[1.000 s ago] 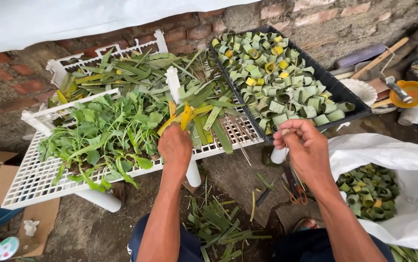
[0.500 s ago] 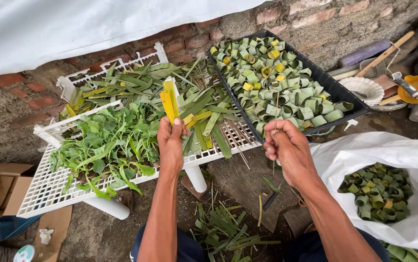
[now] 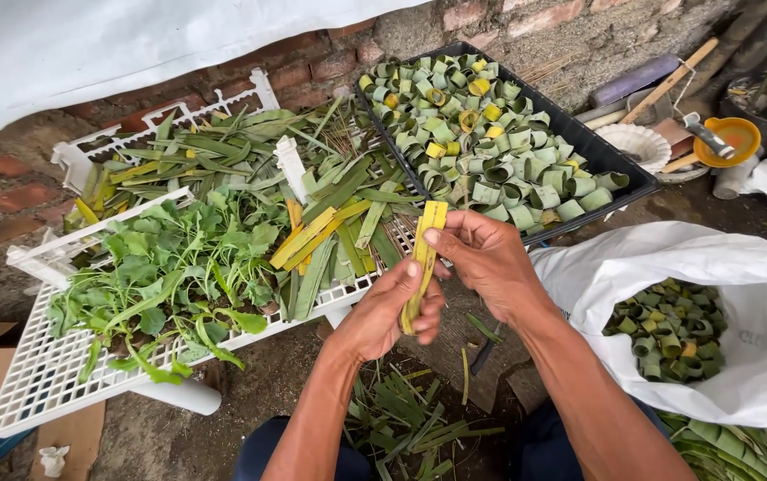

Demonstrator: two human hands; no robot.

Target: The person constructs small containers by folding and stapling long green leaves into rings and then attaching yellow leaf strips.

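Yellow-green and stiff, the long flat leaf strip [image 3: 422,263] is standing nearly upright between your two hands, just in front of the white plastic lattice rack [image 3: 32,392]. Your left hand [image 3: 383,312] is closing around its lower half, fingers curling over the strip and thumb pressing from the side. Your right hand [image 3: 486,258] is pinching the upper part, thumb near the top end and fingers wrapping behind.

Beside your hands, the rack is carrying a heap of leafy green plants [image 3: 170,276] and a loose pile of long green and yellow leaf blades [image 3: 330,214]. Behind them, the black plastic tray [image 3: 619,169] is holding many rolled green leaf rings [image 3: 481,134]. At your right, the white sack [image 3: 757,356] is lying open with more rolled rings inside. Cut leaf scraps [image 3: 410,419] are lying on the ground between your knees.

As a judgement: the strip looks dry toward its yellow end, so bending it sharply could be cracking or splitting it along the grain. Your two grips are sitting close together, so a sideways pull could be tearing the blade. If your left hand is loosening, the strip could be slipping down into the scraps below.
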